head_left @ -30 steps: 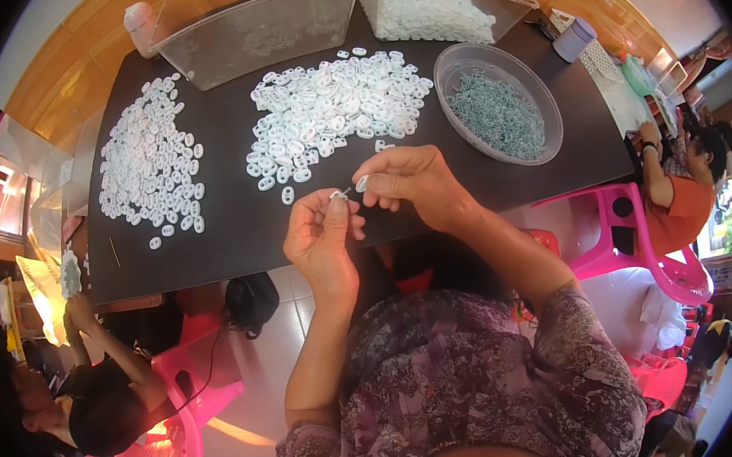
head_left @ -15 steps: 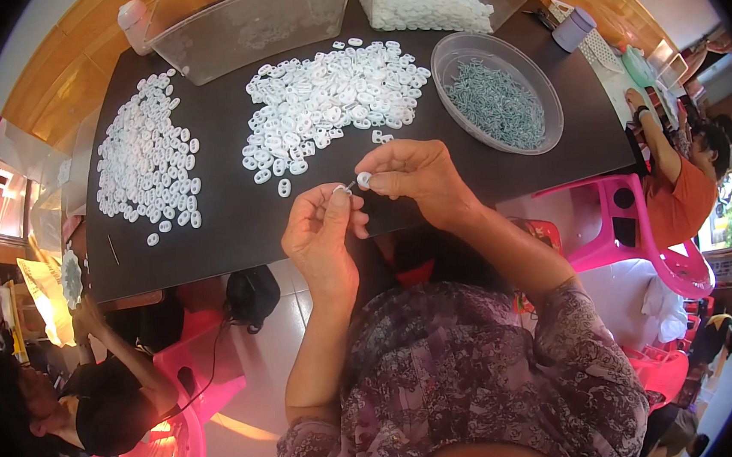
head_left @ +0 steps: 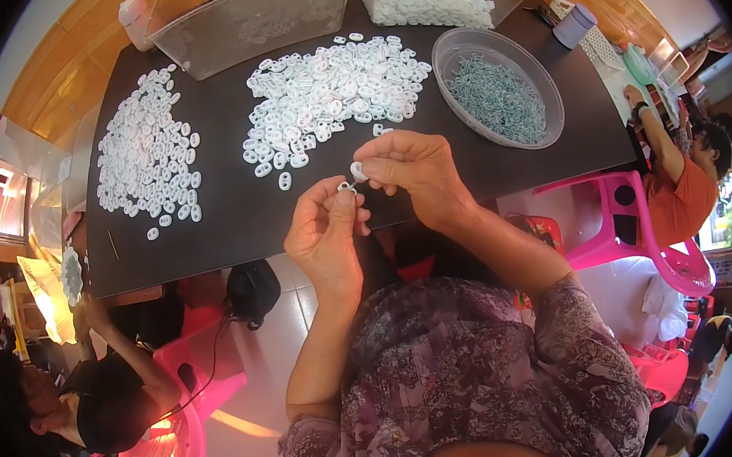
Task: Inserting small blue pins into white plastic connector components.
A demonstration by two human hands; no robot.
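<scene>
Two bare hands meet over the near edge of a dark table (head_left: pixel 246 229), just apart from each other. Left hand (head_left: pixel 325 236): thumb and fingertips pinched on a small white plastic piece (head_left: pixel 346 187), held up at the fingertips. Right hand (head_left: pixel 418 177): thumb and forefinger clamped on a white oval disc (head_left: pixel 357 171), just above and right of the left-hand piece. Thin dark bit between the two, probably a screw, too small to be sure; cannot tell whether it is seated in either.

Beyond the hands, middle of table: large heap of white two-hole ovals (head_left: pixel 330 94), a few strays on its near side. Left: smaller pile of white ovals (head_left: pixel 144 156), more spread out. Right: round clear tub (head_left: pixel 556 119) with loose grey-green screws (head_left: pixel 498 98) inside. Far edge: two clear plastic bins side by side, left bin (head_left: pixel 264 26) mostly bare-walled, right bin (head_left: pixel 513 2) loaded with white parts (head_left: pixel 430 2). Lilac-lidded cup (head_left: pixel 575 28) at the far right corner, pale pink bottle (head_left: pixel 135 23) far left.

Co-worker in orange (head_left: pixel 681 195) sits at right, another in black (head_left: pixel 118 407) at lower left.
</scene>
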